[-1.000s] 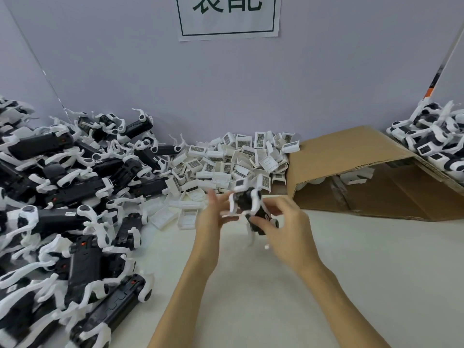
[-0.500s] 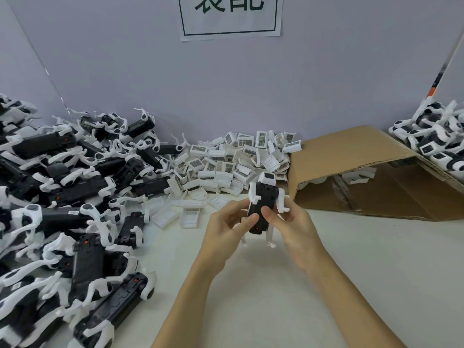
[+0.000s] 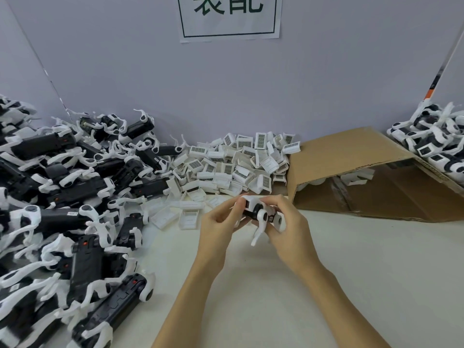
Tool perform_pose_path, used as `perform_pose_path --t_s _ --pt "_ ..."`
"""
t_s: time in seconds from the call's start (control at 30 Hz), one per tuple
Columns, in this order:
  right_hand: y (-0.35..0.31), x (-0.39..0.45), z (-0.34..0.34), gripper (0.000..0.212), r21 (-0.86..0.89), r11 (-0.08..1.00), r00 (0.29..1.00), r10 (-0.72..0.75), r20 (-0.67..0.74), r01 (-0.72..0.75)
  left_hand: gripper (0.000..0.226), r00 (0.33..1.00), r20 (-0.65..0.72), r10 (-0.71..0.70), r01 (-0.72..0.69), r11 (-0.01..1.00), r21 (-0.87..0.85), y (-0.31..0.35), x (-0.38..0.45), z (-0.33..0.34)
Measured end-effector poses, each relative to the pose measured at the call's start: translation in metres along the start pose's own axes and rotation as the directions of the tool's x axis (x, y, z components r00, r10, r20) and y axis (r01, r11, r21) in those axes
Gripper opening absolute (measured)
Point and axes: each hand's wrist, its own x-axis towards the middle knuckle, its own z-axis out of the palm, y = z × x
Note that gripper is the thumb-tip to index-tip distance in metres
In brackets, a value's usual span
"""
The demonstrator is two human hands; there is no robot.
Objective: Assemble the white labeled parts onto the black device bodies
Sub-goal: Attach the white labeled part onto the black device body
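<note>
I hold one black device body with white arms above the table's middle. My left hand pinches its left end, where a white labeled part sits on top. My right hand grips the right end, fingers curled over it. One white arm hangs down between my hands. A heap of loose white labeled parts lies behind, against the wall. Many black device bodies with white arms are piled at the left.
A brown cardboard box lies on its side at the right, open toward me, with a few white pieces inside. Another pile of devices with white parts rests on top of it at the far right. The pale tabletop stretches beneath my forearms.
The device stood upright between my hands half a second ago; now it lies turned sideways and lower, with the white part on its top and my right fingers curled over it.
</note>
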Motion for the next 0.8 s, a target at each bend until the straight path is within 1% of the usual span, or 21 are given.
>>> perform_pose_path --t_s 0.1,0.2,0.23,0.3,0.33,0.37,0.4,0.47,0.53,0.57,0.63,0.67,0.73,0.8 --pt "0.001 0.000 0.002 0.041 -0.068 0.997 0.999 -0.025 0.025 0.027 0.043 0.999 0.009 -0.039 0.039 0.999 -0.019 0.002 0.002 -0.004" --pt "0.003 -0.001 0.006 0.043 -0.166 0.985 0.999 -0.047 -0.012 0.044 0.048 1.000 -0.017 0.001 0.000 0.998 0.057 0.005 -0.001 0.002" --pt "0.004 -0.001 0.006 0.045 -0.204 0.978 0.998 -0.057 -0.029 0.050 0.045 1.000 -0.022 0.020 -0.018 0.994 0.107 0.004 -0.001 0.004" --pt "0.005 -0.001 0.006 0.049 -0.278 0.957 0.994 -0.099 -0.047 0.082 0.021 0.997 -0.038 0.067 -0.058 0.979 0.197 -0.001 0.000 0.007" --pt "0.004 -0.001 0.006 0.051 -0.297 0.949 0.992 -0.123 -0.040 0.106 0.015 0.996 -0.055 0.076 -0.062 0.972 0.227 -0.001 0.000 0.007" --pt "0.004 -0.001 0.006 0.052 -0.296 0.947 0.990 -0.138 -0.027 0.124 0.014 0.995 -0.076 0.069 -0.050 0.972 0.231 -0.001 0.000 0.007" --pt "0.003 -0.002 0.007 0.053 -0.279 0.952 0.990 -0.140 -0.016 0.130 0.015 0.995 -0.090 0.047 -0.028 0.978 0.209 0.000 0.000 0.006" --pt "0.004 -0.002 0.009 0.055 -0.238 0.968 0.997 -0.078 -0.005 0.075 0.030 0.996 -0.088 -0.010 0.021 0.992 0.124 0.001 0.001 0.000" --pt "0.005 -0.003 0.008 0.058 -0.206 0.976 0.997 0.076 0.033 -0.068 0.037 0.996 -0.084 -0.040 0.043 0.999 0.029 0.001 0.002 -0.007" --pt "0.004 -0.002 0.007 0.057 -0.159 0.974 0.982 0.173 0.079 -0.159 0.041 0.995 -0.087 -0.053 0.052 0.998 -0.020 0.000 0.003 -0.010" --pt "-0.001 0.000 0.006 0.050 0.042 0.941 0.930 0.325 0.173 -0.337 0.045 0.993 -0.084 -0.088 0.078 0.990 -0.115 -0.002 0.005 -0.015" --pt "-0.003 0.001 0.007 0.051 0.150 0.905 0.910 0.370 0.186 -0.398 0.044 0.992 -0.073 -0.107 0.095 0.983 -0.155 -0.001 0.006 -0.017" --pt "-0.005 0.003 0.009 0.058 0.305 0.839 0.893 0.415 0.177 -0.450 0.038 0.989 -0.022 -0.146 0.140 0.971 -0.192 0.000 0.008 -0.019" --pt "-0.007 0.005 0.009 0.059 0.373 0.806 0.888 0.427 0.170 -0.459 0.035 0.987 0.040 -0.153 0.157 0.969 -0.189 0.003 0.007 -0.021"
